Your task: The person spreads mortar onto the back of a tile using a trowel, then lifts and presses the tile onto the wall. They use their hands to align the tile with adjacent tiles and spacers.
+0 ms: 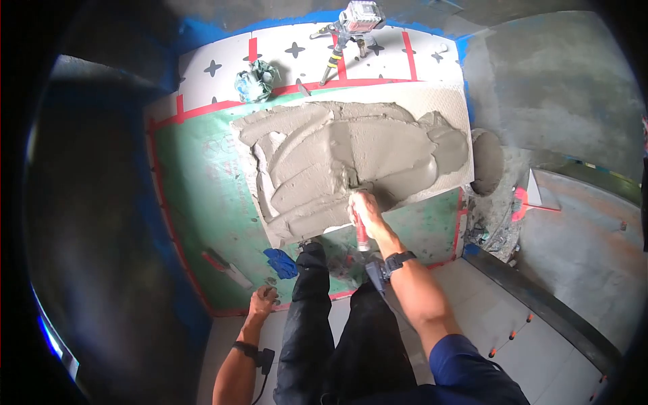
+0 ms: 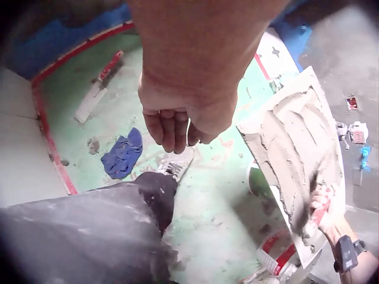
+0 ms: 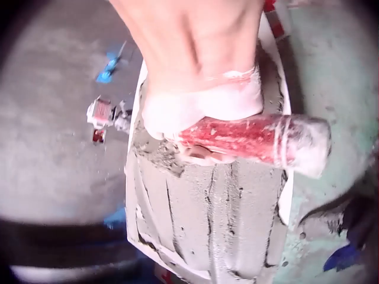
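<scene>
My right hand (image 1: 366, 210) grips the red handle (image 1: 362, 237) of a trowel whose blade lies in grey mortar (image 1: 378, 145) spread over a large pale tile (image 1: 451, 101). In the right wrist view the fingers wrap the mortar-smeared red handle (image 3: 254, 139), and its whitish end sticks out beyond the hand. The blade itself is mostly hidden by mortar and hand. My left hand (image 1: 262, 301) hangs away from the tile, holding nothing; in the left wrist view its fingers (image 2: 167, 130) hang loosely bent above the green floor.
A blue cloth (image 1: 281, 264) and a red-handled tool (image 1: 228, 268) lie on the green sheet (image 1: 202, 175). A small tripod device (image 1: 361, 19) and a crumpled green bag (image 1: 256, 82) stand beyond the tile. A bucket (image 2: 277, 253) stands beneath the tile. A red brush (image 1: 520, 204) is at the right.
</scene>
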Demonstrator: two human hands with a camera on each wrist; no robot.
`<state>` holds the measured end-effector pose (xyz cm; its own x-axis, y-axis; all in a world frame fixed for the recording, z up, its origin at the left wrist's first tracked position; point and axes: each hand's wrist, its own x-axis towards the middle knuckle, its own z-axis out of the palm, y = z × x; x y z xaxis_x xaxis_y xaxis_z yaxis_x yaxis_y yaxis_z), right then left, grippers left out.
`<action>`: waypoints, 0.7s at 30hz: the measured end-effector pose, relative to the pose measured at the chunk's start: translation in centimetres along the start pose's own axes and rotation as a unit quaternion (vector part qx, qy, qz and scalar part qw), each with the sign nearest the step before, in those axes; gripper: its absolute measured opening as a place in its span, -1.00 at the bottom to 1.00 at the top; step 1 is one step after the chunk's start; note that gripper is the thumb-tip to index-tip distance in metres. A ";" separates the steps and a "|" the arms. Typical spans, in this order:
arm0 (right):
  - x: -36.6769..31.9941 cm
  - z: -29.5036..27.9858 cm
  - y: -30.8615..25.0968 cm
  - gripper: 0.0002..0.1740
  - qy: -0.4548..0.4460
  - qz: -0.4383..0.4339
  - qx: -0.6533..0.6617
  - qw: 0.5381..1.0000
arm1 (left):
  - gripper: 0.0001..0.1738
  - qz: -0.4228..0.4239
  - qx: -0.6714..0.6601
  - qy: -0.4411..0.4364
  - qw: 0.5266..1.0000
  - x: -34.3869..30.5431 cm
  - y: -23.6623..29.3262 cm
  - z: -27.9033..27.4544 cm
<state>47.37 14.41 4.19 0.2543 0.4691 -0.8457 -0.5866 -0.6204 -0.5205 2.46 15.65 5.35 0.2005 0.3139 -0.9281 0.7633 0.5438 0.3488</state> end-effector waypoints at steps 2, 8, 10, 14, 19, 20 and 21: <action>2.4 -1.7 0.7 -0.52 0.135 -0.274 -0.414 0.857 | -0.60 0.012 0.000 0.001 1.000 1.0 1.1 0.1; -0.4 -8.0 -11.0 -0.52 0.241 -0.101 -0.650 0.714 | -0.61 0.060 0.020 0.010 0.998 1.4 4.0 -0.1; 1.7 -12.1 -7.7 -0.58 0.358 -0.227 -0.582 0.694 | -0.62 0.054 -0.002 0.010 0.998 1.3 3.7 -0.5; -3.2 -7.9 -5.9 -0.65 0.176 0.047 0.014 0.983 | -0.63 0.050 -0.075 0.026 0.996 0.4 0.8 -0.8; -4.9 -11.9 -5.9 -0.52 0.117 -0.119 -0.524 0.835 | -0.62 0.024 -0.060 0.025 0.998 -1.6 -0.4 -2.5; -4.2 -13.4 -6.5 -0.51 0.159 -0.161 -0.585 0.779 | -0.62 0.029 -0.057 0.034 0.997 -1.3 -0.7 -2.8; -3.8 -14.2 -8.2 -0.50 0.197 -0.115 -0.589 0.776 | -0.62 0.032 -0.055 0.044 0.997 -1.5 -1.3 -3.1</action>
<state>62.13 8.75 9.97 0.5986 0.5687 -0.5641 0.5591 -0.8009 -0.2141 -0.69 16.92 6.68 0.1873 0.4151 -0.8903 0.6784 0.6008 0.4228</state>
